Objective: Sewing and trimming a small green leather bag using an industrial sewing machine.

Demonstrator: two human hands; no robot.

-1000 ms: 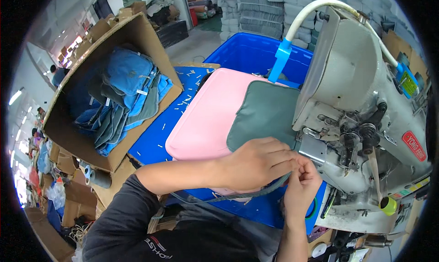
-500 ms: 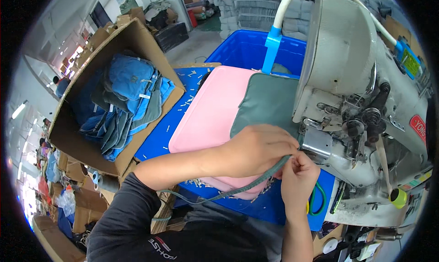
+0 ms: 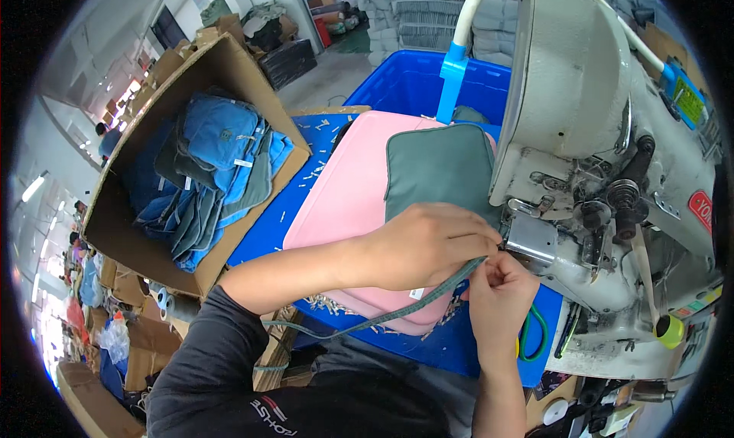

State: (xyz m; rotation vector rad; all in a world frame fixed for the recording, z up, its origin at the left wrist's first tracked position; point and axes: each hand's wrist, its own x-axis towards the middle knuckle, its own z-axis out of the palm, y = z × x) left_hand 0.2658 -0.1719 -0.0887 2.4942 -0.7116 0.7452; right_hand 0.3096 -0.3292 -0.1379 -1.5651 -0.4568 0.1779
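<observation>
The strip runs from the right hand toward 8 o'clock, long axis slanting across the board and desk. The right fingers look pinched on its upper visible end; the left hand, at 10 o'clock, hides its fingertips, so their grip cannot be told. From the pinch, the panel lies at 11 o'clock, the steel plate at 2.
</observation>
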